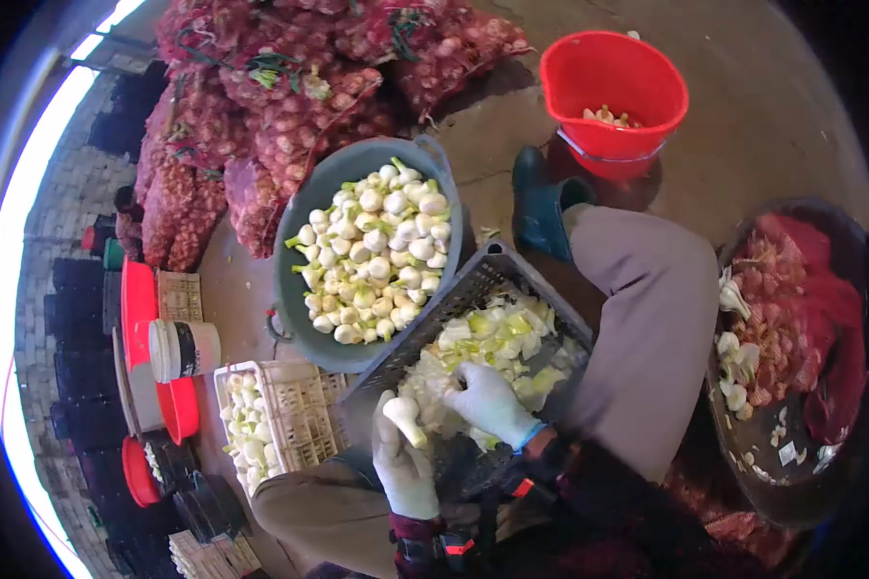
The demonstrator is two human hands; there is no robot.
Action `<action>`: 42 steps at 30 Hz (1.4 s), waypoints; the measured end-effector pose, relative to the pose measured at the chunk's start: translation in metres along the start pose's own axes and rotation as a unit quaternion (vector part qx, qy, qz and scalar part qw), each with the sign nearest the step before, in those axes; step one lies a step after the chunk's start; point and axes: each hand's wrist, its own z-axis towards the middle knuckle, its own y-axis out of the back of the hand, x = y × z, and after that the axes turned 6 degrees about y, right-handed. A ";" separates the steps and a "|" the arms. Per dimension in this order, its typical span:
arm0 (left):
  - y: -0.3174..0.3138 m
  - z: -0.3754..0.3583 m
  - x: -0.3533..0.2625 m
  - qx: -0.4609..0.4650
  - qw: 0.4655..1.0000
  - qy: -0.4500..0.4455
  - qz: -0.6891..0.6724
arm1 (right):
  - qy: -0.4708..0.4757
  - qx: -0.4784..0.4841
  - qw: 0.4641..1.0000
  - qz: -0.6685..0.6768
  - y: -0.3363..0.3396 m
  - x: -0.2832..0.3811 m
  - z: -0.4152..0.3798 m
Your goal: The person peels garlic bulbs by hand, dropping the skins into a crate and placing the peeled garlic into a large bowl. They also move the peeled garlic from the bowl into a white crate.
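My left hand [401, 463], in a whitish glove, holds a peeled white garlic bulb [403, 417] above the near-left side of a dark plastic crate [572, 333]. To its right, my right hand [486, 398], gloved too, is over the crate with its thumb and fingers drawn together; anything between them is too small to make out. Loose peelings [497, 338], pale green and white, lie in the crate. Just beyond it stands a grey-blue tub [302, 207] full of cleaned garlic bulbs [372, 251].
Red mesh sacks of bulbs [261, 106] are piled at the upper left. A red bucket [613, 82] stands beyond my boot [541, 207]. On the right is a dark basin [772, 482] with a red net. A white crate [294, 410] of bulbs and buckets sit left.
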 end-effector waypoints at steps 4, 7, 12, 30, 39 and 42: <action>-0.006 0.012 -0.013 0.057 0.986 0.084 -0.135 | -0.034 -0.019 0.999 0.015 0.008 0.009 -0.005; -0.021 0.051 -0.021 0.085 0.988 0.128 -0.029 | -0.038 0.008 0.999 -0.026 -0.005 -0.022 0.001; -0.165 0.120 -0.059 0.260 0.949 0.126 0.130 | 0.033 -0.040 0.998 0.020 -0.007 -0.007 -0.008; 0.053 0.177 -0.195 0.015 0.697 0.078 0.712 | 0.182 0.090 0.939 -0.277 -0.038 -0.028 -0.007; 0.158 0.367 -0.076 0.200 0.565 -0.061 0.798 | 0.146 0.111 0.966 -0.183 -0.046 -0.042 0.020; 0.171 0.386 -0.059 0.200 0.405 -0.048 0.891 | 0.103 0.107 0.961 -0.233 -0.049 -0.048 0.023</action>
